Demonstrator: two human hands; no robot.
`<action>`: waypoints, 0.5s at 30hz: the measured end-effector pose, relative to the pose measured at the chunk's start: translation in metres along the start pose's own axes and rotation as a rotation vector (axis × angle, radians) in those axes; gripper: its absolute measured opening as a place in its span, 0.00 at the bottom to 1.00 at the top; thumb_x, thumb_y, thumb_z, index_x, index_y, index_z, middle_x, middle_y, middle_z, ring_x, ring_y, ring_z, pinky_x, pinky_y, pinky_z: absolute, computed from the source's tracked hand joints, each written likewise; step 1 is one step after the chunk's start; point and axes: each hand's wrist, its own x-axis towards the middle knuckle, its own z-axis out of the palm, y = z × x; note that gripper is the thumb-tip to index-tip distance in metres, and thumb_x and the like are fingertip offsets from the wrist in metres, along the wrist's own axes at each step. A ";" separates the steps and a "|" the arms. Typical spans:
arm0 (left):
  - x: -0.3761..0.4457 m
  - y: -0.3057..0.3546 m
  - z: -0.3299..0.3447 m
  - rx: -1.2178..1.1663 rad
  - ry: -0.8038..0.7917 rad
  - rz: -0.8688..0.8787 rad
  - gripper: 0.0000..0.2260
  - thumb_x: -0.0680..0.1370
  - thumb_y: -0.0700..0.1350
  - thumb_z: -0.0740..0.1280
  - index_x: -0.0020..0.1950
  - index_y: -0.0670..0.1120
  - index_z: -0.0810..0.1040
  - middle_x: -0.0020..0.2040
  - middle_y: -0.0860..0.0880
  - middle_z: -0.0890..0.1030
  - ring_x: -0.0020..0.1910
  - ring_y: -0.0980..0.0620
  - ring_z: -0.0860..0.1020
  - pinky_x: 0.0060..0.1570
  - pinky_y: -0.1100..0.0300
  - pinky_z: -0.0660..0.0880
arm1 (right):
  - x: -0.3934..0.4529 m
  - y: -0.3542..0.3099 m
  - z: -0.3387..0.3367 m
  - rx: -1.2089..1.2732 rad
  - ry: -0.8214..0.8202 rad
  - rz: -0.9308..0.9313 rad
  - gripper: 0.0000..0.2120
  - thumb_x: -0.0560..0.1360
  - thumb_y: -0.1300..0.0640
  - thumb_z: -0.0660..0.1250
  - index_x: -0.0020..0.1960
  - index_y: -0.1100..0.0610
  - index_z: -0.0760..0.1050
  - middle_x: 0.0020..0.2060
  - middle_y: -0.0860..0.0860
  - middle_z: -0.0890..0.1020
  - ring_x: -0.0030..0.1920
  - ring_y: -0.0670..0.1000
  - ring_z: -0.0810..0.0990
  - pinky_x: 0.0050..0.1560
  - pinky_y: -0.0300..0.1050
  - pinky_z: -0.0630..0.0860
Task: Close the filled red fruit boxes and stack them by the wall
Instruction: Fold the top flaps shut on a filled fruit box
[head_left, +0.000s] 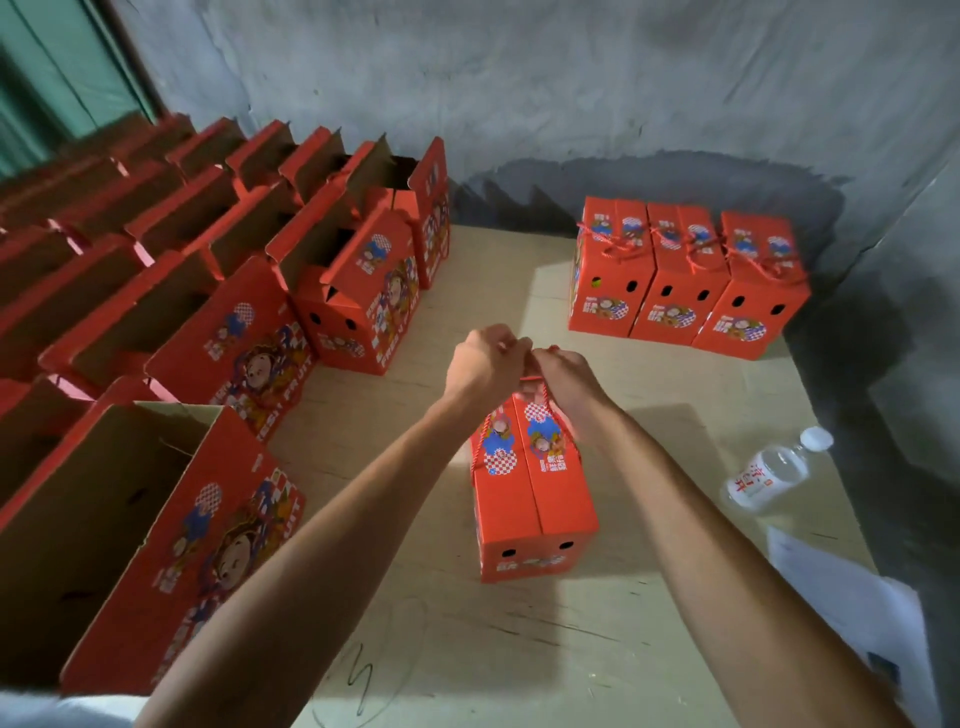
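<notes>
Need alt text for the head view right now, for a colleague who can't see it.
Both hands, left hand and right hand, grip the red cord handles above a closed red fruit box. Three closed boxes stand by the wall; open boxes fill the left.

Packing room: rows of fruit boxes (156, 291)

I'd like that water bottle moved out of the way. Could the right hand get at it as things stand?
Probably not yet: the right hand is pinching the red cord above the closed box. The path to the water bottle looks free.
</notes>
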 end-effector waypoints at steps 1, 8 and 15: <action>0.003 0.000 -0.005 0.014 -0.002 0.009 0.15 0.79 0.51 0.67 0.37 0.44 0.78 0.35 0.46 0.81 0.37 0.44 0.78 0.32 0.60 0.67 | 0.002 -0.004 0.004 0.008 -0.028 0.028 0.11 0.84 0.58 0.61 0.50 0.64 0.77 0.42 0.61 0.83 0.42 0.59 0.84 0.49 0.53 0.80; 0.036 0.001 -0.017 -0.079 -0.039 0.070 0.14 0.82 0.47 0.66 0.41 0.41 0.84 0.40 0.43 0.84 0.39 0.44 0.79 0.40 0.56 0.75 | 0.029 -0.019 0.029 -0.070 -0.044 0.109 0.22 0.85 0.51 0.55 0.36 0.59 0.70 0.23 0.54 0.70 0.20 0.51 0.69 0.27 0.42 0.70; 0.138 0.046 -0.037 -0.088 0.005 0.187 0.12 0.82 0.43 0.62 0.44 0.39 0.80 0.42 0.42 0.83 0.43 0.42 0.81 0.41 0.51 0.77 | 0.125 -0.088 0.023 -0.121 0.209 -0.063 0.22 0.80 0.46 0.62 0.31 0.55 0.73 0.21 0.49 0.73 0.23 0.51 0.73 0.33 0.46 0.71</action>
